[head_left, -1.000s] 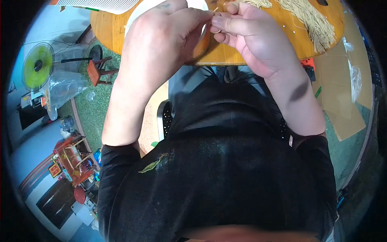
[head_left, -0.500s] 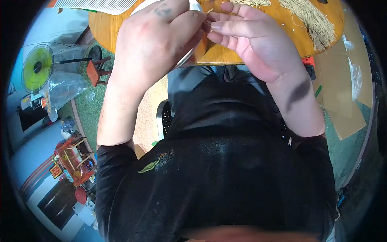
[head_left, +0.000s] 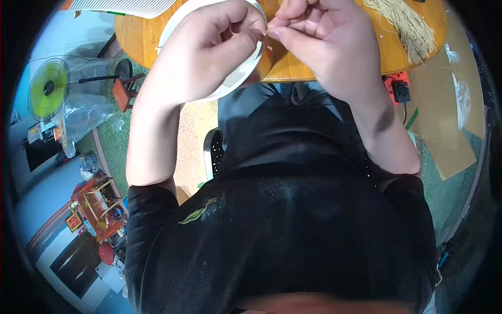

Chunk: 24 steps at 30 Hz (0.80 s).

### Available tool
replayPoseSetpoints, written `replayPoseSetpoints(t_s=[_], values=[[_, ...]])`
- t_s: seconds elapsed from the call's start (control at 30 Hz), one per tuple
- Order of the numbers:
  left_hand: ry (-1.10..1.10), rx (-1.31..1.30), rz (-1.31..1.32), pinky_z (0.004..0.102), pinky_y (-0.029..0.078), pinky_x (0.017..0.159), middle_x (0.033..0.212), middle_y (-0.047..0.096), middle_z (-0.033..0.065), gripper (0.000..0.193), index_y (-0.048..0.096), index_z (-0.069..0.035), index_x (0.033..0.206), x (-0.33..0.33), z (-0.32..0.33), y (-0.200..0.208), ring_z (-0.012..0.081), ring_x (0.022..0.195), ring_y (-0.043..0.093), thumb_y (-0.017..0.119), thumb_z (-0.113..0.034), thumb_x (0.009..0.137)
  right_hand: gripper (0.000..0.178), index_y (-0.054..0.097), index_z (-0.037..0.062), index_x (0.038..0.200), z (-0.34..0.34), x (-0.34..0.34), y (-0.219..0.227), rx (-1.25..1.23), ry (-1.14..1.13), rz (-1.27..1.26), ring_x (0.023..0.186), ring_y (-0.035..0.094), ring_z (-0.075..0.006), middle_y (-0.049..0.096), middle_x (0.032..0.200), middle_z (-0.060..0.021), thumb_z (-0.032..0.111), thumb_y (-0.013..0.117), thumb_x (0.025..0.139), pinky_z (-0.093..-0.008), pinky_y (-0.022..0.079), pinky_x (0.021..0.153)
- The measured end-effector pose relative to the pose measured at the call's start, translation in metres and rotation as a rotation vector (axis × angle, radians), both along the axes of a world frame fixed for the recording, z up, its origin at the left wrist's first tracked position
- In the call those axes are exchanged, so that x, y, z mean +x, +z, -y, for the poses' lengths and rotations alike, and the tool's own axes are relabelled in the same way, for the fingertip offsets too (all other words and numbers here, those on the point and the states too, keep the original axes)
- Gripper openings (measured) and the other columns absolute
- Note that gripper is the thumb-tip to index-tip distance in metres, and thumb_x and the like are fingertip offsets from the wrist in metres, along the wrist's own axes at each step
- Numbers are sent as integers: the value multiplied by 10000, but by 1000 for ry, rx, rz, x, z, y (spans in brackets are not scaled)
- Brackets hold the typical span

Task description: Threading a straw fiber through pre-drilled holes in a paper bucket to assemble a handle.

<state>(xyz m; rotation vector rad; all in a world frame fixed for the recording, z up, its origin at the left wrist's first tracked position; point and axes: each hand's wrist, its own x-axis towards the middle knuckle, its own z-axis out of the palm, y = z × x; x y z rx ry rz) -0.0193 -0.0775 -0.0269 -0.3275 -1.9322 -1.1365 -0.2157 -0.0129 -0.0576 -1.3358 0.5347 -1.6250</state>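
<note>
My left hand (head_left: 219,49) is over a white round dish (head_left: 246,70), its thumb and bent fingers pinched together. Opposite it, my right hand (head_left: 334,44) also pinches with thumb and forefinger, the other fingers curled. The two sets of fingertips nearly meet at the dish's right rim. Something tiny and pale is between them, too small to make out. To the right of my right hand lies a bundle of beige cords (head_left: 410,31) on the round wooden table (head_left: 293,68). My left hand and forearm hide much of the dish.
A white ribbed rack-like piece (head_left: 125,6) lies at the table's far left. Beyond the right edge are a red power strip with a black plug (head_left: 400,91) and flattened cardboard (head_left: 444,141). On the left are a green fan (head_left: 48,86) and a small reddish stool (head_left: 121,95).
My left hand has rolled so that its thumb and curled fingers show. My right hand has turned, its fingers curling and its palm less in view. More of the dish and the power strip shows.
</note>
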Motion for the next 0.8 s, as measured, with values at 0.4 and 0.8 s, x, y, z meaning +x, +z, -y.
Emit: replayPoseSetpoints(t_s=[0.4, 0.8], values=[[448, 934, 826, 212, 484, 688, 921, 719, 1, 130, 711, 0, 1073, -1, -19, 36, 63, 770, 626, 618, -86, 1100, 219, 755, 2, 1076, -40, -8, 14, -88, -411, -609, 971, 745, -248, 754, 1081, -152, 35, 827, 872, -348, 586, 852], [643, 818, 895, 219, 519, 714, 934, 739, 20, 105, 720, 23, 1064, -8, -37, 57, 71, 799, 658, 646, -47, 1089, 39, 762, 1, 963, -44, -1, 8, -108, -558, -636, 816, 734, -167, 759, 916, -67, 27, 788, 948, -273, 565, 760]])
